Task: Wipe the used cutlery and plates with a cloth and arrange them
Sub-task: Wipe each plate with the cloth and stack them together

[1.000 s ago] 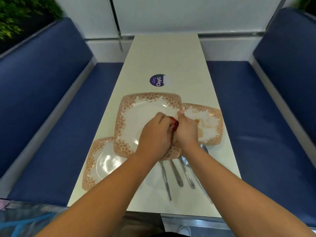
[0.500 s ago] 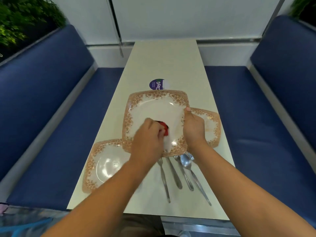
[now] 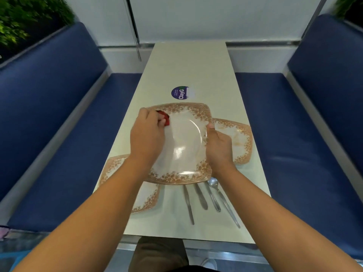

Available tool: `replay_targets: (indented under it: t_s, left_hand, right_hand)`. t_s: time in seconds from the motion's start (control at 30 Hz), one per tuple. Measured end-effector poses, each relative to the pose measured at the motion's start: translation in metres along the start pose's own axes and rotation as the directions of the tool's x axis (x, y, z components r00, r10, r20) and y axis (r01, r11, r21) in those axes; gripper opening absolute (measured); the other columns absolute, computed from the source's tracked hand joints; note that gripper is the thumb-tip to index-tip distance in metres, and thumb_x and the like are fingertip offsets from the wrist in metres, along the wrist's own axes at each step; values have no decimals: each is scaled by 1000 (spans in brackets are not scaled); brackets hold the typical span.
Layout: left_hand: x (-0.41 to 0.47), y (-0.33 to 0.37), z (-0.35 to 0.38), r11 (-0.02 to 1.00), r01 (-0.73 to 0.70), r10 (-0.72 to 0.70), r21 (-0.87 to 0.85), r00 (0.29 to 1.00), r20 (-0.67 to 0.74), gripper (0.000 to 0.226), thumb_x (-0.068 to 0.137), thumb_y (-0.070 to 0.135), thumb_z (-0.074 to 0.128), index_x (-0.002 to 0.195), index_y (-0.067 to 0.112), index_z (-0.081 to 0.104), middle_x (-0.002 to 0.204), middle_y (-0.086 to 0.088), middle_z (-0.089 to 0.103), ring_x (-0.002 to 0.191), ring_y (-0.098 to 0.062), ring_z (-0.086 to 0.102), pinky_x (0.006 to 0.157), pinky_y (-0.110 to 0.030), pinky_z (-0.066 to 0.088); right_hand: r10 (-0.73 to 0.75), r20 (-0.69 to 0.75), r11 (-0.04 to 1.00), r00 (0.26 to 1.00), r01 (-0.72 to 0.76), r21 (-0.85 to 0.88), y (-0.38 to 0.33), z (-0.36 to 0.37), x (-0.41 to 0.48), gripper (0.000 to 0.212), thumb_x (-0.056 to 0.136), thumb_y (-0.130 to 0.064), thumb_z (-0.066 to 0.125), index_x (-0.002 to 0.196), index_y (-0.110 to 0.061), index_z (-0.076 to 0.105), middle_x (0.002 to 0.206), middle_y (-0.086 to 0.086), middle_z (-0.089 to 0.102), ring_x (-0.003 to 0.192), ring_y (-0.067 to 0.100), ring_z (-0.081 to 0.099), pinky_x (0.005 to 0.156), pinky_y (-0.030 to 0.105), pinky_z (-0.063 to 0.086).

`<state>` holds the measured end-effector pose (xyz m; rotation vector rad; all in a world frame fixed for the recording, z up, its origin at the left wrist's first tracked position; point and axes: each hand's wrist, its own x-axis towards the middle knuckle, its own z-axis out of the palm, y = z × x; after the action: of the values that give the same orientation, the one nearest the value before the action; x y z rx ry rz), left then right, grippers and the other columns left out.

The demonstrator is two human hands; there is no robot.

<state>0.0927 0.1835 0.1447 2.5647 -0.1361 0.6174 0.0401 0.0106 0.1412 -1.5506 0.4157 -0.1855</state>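
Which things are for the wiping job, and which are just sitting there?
For the job: red cloth, big square orange-bordered plate, stained orange-bordered plate, near orange-bordered plate, silver metal cutlery.
Just there: round purple sticker, blue cushioned benches, green leafy plant.

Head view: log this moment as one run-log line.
step: wiping large plate | left hand: presses red cloth | right hand: grips rim | cutlery: on table

A single wide-angle camera on the head looks forward and down from the near short end of the worktop, along its length to the far wall. It sits close over that near end, with the left bench and right bench framing the sides.
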Motion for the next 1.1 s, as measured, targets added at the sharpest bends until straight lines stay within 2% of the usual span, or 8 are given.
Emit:
replay_targets:
  t_s: [0.07,0.17,0.37,0.5,0.63,0.73,0.93,1.1]
  left_hand:
    - [-19,-10,0,999,-17,14,41,997,77,12,99,24,56,101,16,65,124,-2,52,83,-17,59,71,-24,39]
    - [-57,-2,2,998,-61,62,-13,980,189,10,97,26,59,98,17,64,105,3,48,83,-18,56,68,-27,38]
    - [-84,27,10,966,-184,218,-184,958,188,10,92,14,64,100,16,69,94,5,50,77,-10,49,64,-22,40]
    - [-58,27,14,980,-139,156,-141,980,124,11,95,18,61,101,14,69,98,-1,53,82,-17,54,66,-30,45]
    - [-26,5,10,997,-27,32,-70,997,73,13,98,20,59,101,11,67,104,-2,54,83,-19,56,69,-31,45]
    - [-22,-20,-3,999,8,-10,40,999,37,15,99,21,57,104,12,68,107,-2,56,86,-17,52,75,-30,45]
    - [-68,-46,-10,997,5,-23,83,976,217,12,99,23,57,102,18,68,105,5,51,85,-17,56,69,-26,40]
    - [-113,-9,-2,990,-56,95,-131,946,310,8,93,20,64,100,20,69,96,7,50,82,-12,55,69,-26,44]
  right_hand:
    - [44,-10,999,999,-44,21,0,-4,4,52,102,-46,46,59,-20,32,56,-3,31,55,15,31,59,29,27]
    - [96,-23,994,995,-95,51,2,-3,9,53,102,-47,46,58,-20,32,54,-4,32,53,15,32,58,29,29]
    - [85,28,996,996,-86,31,12,19,-6,46,105,-39,44,64,-16,43,55,-5,40,46,7,39,50,21,37]
    - [84,78,996,993,-85,6,14,29,-12,48,105,-36,44,65,-13,56,58,-1,51,56,12,47,59,29,40]
    - [107,112,994,988,-104,-33,24,30,-17,45,103,-40,47,66,-15,46,54,-1,35,53,15,34,59,31,28]
    - [135,115,991,984,-137,4,21,26,-14,42,102,-43,48,75,-12,58,72,12,53,66,20,51,65,33,40]
    - [140,74,989,987,-142,32,19,21,-6,37,104,-36,46,74,-19,59,80,5,64,70,18,60,62,27,45]
    - [201,93,980,975,-201,-7,33,38,-1,56,102,-43,46,93,10,61,75,11,59,69,21,57,65,31,44]
